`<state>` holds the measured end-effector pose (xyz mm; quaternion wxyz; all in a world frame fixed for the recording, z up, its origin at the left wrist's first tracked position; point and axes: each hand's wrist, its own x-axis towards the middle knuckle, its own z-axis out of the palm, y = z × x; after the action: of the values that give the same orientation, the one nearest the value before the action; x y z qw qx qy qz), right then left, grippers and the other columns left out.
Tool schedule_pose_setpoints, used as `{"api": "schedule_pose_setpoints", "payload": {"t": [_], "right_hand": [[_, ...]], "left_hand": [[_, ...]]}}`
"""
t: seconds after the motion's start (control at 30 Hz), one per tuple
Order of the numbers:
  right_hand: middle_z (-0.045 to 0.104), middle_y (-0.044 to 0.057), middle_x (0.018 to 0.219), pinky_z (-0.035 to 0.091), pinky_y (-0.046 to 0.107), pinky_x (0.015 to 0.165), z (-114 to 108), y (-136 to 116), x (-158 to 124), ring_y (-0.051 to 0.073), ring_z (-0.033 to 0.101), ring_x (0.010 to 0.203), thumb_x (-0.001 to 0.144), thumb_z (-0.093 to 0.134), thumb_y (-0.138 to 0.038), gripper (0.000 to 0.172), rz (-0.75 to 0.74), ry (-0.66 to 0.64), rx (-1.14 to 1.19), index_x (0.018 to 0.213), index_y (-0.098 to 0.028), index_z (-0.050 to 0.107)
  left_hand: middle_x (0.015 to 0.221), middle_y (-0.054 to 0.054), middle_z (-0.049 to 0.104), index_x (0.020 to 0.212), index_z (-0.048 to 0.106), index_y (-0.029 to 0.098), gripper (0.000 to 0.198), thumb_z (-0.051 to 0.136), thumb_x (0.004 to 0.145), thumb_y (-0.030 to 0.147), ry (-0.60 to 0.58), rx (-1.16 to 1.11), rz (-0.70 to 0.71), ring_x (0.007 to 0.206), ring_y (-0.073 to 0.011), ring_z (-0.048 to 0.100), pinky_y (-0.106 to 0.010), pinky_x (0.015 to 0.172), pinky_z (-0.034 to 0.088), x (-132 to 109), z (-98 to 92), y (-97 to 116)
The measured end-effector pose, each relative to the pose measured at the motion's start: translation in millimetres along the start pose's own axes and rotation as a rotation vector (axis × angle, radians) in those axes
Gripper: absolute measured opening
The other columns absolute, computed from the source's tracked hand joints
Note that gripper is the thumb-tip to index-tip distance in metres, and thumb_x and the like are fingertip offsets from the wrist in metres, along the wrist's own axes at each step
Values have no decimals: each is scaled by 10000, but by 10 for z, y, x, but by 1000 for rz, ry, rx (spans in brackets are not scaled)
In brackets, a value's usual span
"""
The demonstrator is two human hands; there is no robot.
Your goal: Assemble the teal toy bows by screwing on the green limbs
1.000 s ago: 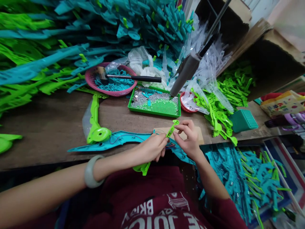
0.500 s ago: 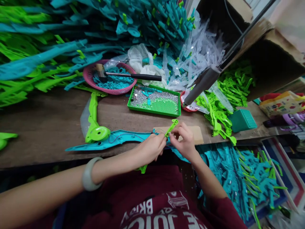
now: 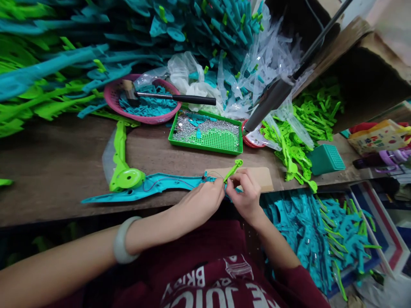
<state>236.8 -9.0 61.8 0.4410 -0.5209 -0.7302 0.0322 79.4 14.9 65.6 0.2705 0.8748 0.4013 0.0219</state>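
My left hand (image 3: 208,199) is closed around a narrow light-green plastic part (image 3: 233,170), whose upper end sticks out above the fingers. Close against it, my right hand (image 3: 246,192) pinches at the same part with thumb and forefinger; anything small between those fingertips is hidden. Under and behind both hands lies a long blue plastic shell (image 3: 170,183) with a thin dark wire along it. At the shell's left end sits a green piece with a round disc (image 3: 131,177), its arm pointing away from me and a clear blade-like piece (image 3: 109,160) beside it.
A green tray (image 3: 208,147) of small metal bits lies beyond my hands. Left of it, a hammer (image 3: 192,99) rests across a pink basket (image 3: 111,96). Blue and green parts are heaped behind, at right and below the table edge. A grey pole (image 3: 269,105) slants over the right side.
The view has shifted slightly, so the table things sit a little further left. Both hands stay together on the green part, which hardly moves; a green piece below my left hand no longer shows.
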Motion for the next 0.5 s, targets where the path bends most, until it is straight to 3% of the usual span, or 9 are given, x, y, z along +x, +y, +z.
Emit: {"api": "schedule_pose_setpoints", "payload": {"t": [0.13,0.27,0.33,0.4,0.5], "right_hand": [[560,6,798,517,254,627,-19,-27,-35,131,565,748,868,607,-125,120,165,-18,193,791,-216,592],[546,-3,841,510,206,506,6,-44,-93,122,555,721,811,694,-240,124,589,22,640,825,-226,572],[570,-15,834,477,191,426,2,-26,-98,107,539,637,761,742,-289,241,761,13,848,932,-234,582],[612,-17,816,437,187,378,-40,9,-81,80,511,534,738,769,-325,313,855,-113,992,990,-217,619],[647,-14,766,426,192,376,-137,60,-46,53,484,449,748,782,-372,306,872,-296,1070,965,-181,683]], "left_hand": [[814,-102,674,1004,560,149,289,271,992,168,-19,-69,-37,708,-246,670,-333,620,481,-27,-23,69],[659,-27,609,909,533,197,260,291,998,233,15,-259,-83,598,-203,620,-297,573,428,-58,7,128],[572,15,549,855,503,213,272,280,999,272,21,-411,-69,508,-171,572,-279,539,418,-65,6,138],[517,50,503,820,479,221,300,261,1003,316,-16,-573,-30,424,-135,520,-253,503,419,-69,-18,130],[560,59,553,831,493,212,320,262,1000,355,-94,-748,54,372,-87,495,-213,463,427,-75,-81,96]]}}
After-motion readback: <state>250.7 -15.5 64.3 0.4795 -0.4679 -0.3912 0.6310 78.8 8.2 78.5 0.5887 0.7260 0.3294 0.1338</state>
